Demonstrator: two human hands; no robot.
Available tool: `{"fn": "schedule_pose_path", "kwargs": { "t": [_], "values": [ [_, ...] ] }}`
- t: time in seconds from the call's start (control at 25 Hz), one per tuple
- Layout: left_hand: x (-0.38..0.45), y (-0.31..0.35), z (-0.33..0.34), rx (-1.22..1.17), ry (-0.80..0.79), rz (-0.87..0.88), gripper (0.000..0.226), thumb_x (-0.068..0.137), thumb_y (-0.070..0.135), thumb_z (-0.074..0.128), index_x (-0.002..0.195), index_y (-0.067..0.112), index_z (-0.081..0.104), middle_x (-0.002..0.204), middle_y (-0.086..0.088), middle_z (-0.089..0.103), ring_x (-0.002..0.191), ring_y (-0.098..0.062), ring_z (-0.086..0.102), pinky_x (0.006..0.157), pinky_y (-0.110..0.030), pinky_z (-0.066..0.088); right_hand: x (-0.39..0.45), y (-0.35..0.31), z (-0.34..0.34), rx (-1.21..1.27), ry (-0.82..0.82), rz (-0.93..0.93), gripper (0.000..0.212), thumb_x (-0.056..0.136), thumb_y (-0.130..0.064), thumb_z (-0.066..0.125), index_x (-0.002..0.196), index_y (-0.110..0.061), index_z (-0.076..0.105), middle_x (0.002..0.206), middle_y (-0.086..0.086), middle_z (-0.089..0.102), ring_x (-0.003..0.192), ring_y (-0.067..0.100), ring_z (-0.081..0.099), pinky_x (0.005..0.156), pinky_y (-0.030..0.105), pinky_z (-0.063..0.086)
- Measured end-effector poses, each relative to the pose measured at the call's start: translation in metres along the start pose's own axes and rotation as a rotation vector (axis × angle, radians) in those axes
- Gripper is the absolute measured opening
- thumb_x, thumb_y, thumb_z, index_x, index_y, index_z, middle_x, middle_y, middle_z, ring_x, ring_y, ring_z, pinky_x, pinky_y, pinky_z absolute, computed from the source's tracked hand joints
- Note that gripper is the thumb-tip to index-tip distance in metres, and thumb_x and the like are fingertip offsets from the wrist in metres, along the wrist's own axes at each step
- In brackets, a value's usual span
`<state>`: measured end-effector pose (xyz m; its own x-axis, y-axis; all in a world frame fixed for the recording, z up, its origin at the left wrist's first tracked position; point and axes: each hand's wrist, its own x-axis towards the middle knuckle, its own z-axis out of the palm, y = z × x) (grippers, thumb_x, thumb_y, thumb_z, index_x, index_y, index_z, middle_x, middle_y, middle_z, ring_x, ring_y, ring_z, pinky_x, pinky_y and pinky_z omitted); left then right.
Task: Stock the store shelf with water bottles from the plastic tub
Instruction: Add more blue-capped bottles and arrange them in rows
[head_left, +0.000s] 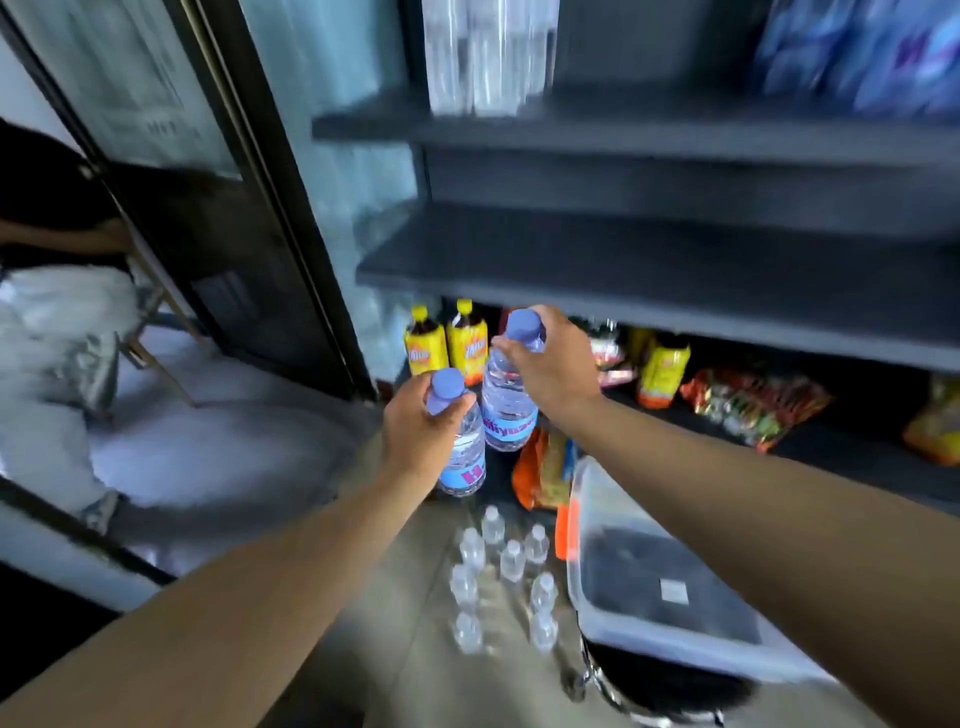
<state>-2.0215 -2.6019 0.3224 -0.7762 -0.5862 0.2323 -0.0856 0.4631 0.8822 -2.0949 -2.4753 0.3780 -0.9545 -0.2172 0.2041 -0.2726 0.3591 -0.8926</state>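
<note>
The left hand (415, 431) curls its fingers round the neck of a clear water bottle (464, 452), just under its blue-violet cap, and holds it upright in the air. The right hand (553, 364) grips a second water bottle (506, 405) the same way, fingers wrapped at the neck below an identical cap. Both bottles are transparent and ribbed, each with a light blue label band bearing pink lettering near the bottom. The two bottles hang side by side, close together, in front of the lowest opening of a dark grey shelf unit (649, 280).

Inside that lowest level stand yellow-labelled drink bottles (447, 343) and lie bright snack packets (748, 400). On the top shelf stands a clear wrapped pack of bottles (483, 57). Below the arms, small clear bottles with white caps (504, 571) stand grouped on the floor, just beside a translucent plastic tub (587, 587).
</note>
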Motion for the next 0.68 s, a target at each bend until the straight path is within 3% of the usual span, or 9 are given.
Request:
{"fn": "schedule_pose_path", "kwargs": {
  "t": [0.12, 0.24, 0.4, 0.52, 0.68],
  "values": [
    [0.057, 0.118, -0.026, -0.015, -0.006, 0.120, 0.020, 0.079, 0.021, 0.071, 0.089, 0.005, 0.065, 0.080, -0.003, 0.060, 0.074, -0.015, 0.052, 0.062, -0.020, 0.037, 0.053, -0.095, -0.076, -0.033, 0.044, -0.062, 0.034, 0.082, -0.031, 0.070, 0.107, -0.011, 0.059, 0.093, -0.002, 0.055, 0.085, 0.017, 0.050, 0.073, 0.023, 0.035],
    [0.102, 0.232, -0.036, -0.063, 0.002, 0.191, 0.022, 0.079, 0.018, 0.073, 0.097, 0.007, 0.067, 0.084, -0.003, 0.063, 0.079, -0.017, 0.056, 0.071, -0.026, 0.044, 0.096, -0.174, -0.158, -0.081, 0.072, -0.148, 0.033, 0.081, -0.031, 0.072, 0.104, -0.011, 0.060, 0.091, 0.000, 0.056, 0.083, 0.018, 0.051, 0.073, 0.025, 0.038],
    [0.147, 0.347, -0.025, -0.135, 0.024, 0.250, 0.029, 0.076, 0.019, 0.076, 0.101, 0.005, 0.069, 0.101, -0.013, 0.071, 0.097, -0.028, 0.066, 0.089, -0.040, 0.053, 0.133, -0.240, -0.252, -0.118, 0.121, -0.198, 0.023, 0.081, -0.028, 0.073, 0.091, -0.012, 0.058, 0.082, 0.001, 0.053, 0.074, 0.016, 0.048, 0.066, 0.024, 0.039],
    [0.168, 0.410, 0.000, -0.143, 0.008, 0.279, 0.030, 0.078, 0.024, 0.074, 0.102, 0.007, 0.070, 0.101, -0.008, 0.070, 0.093, -0.023, 0.065, 0.084, -0.032, 0.052, 0.155, -0.260, -0.308, -0.141, 0.201, -0.203, 0.022, 0.082, -0.028, 0.072, 0.084, -0.012, 0.057, 0.073, -0.002, 0.049, 0.060, 0.009, 0.043, 0.050, 0.015, 0.037],
    [0.193, 0.450, 0.048, -0.166, -0.108, 0.273, 0.022, 0.080, 0.025, 0.072, 0.096, 0.010, 0.067, 0.092, -0.002, 0.065, 0.083, -0.018, 0.059, 0.073, -0.027, 0.046, 0.192, -0.253, -0.355, -0.135, 0.283, -0.175, 0.030, 0.083, -0.028, 0.071, 0.101, -0.007, 0.062, 0.078, -0.002, 0.051, 0.073, 0.017, 0.047, 0.064, 0.025, 0.039]
  ]
}}
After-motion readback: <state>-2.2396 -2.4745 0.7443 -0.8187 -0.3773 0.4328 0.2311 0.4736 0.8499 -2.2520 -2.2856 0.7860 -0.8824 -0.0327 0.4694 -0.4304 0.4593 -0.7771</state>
